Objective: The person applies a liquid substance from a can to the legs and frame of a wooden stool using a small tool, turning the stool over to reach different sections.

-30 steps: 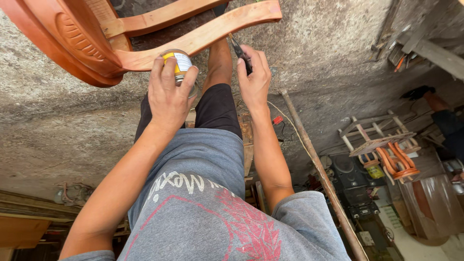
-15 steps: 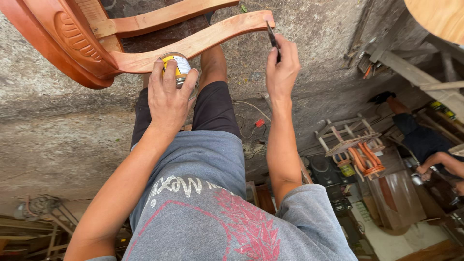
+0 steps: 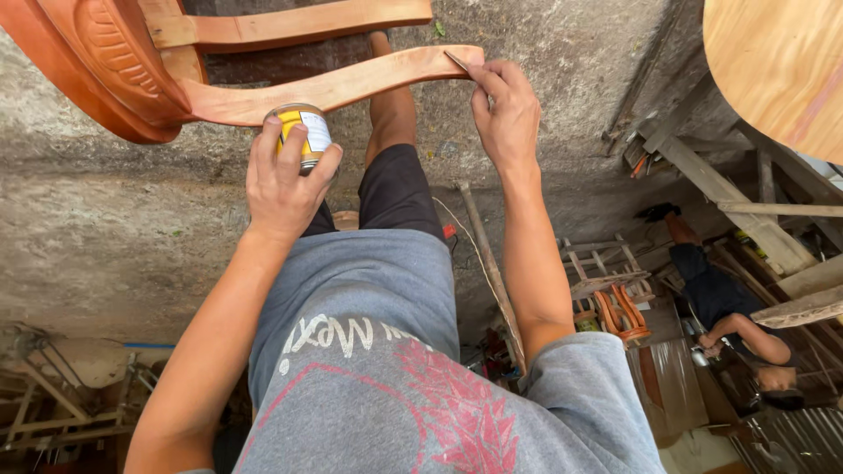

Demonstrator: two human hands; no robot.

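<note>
Left hand (image 3: 285, 180) is wrapped around a small round tin (image 3: 300, 133) w/ yellow-and-white label, fingers curled over its side, holding it just under the curved wooden chair arm (image 3: 334, 86). Tin sits close below the arm, near where it meets the reddish carved chair back (image 3: 97, 61); can't tell if tin touches the wood.

Right hand (image 3: 505, 114) is up at the free end of the same arm, fingers pinched on a thin dark flat tool (image 3: 457, 61), its tip laid against the end of the wood. Exact kind of tool too small to tell.

A second, straighter rail (image 3: 307, 22) runs above the curved arm, both joined to the chair back at left. Chair is bare light wood on the rails, redder on the back.

Below: rough concrete floor (image 3: 114, 219), person's grey shirt & dark shorts in foreground. Round pale wooden tabletop (image 3: 781, 70) at top right. Another person (image 3: 729, 307) works at far right among wooden frames & planks, well apart.
</note>
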